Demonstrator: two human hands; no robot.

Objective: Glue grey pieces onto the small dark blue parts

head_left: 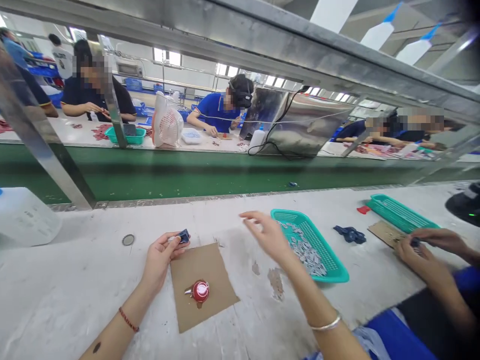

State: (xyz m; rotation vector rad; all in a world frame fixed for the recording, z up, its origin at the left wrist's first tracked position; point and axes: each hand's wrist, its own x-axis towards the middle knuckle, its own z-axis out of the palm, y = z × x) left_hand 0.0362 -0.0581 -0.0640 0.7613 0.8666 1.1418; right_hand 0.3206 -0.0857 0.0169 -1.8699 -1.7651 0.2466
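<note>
My left hand pinches a small, dark blue, glossy piece between thumb and fingers, above the far left corner of a brown cardboard square. A shiny red, round piece lies on the cardboard, with a small metallic bit at its left side; I cannot make out what kind of thing it is. My right hand is raised over the table between the cardboard and a green basket. Its fingers are stretched out and hold nothing visible. Many small grey-white pieces lie in the basket.
A bottle cap lies left of my left hand, and a white plastic jug stands at the far left. Dark blue pieces lie right of the basket. At right, a co-worker's hands work beside another green basket. A metal shelf spans overhead.
</note>
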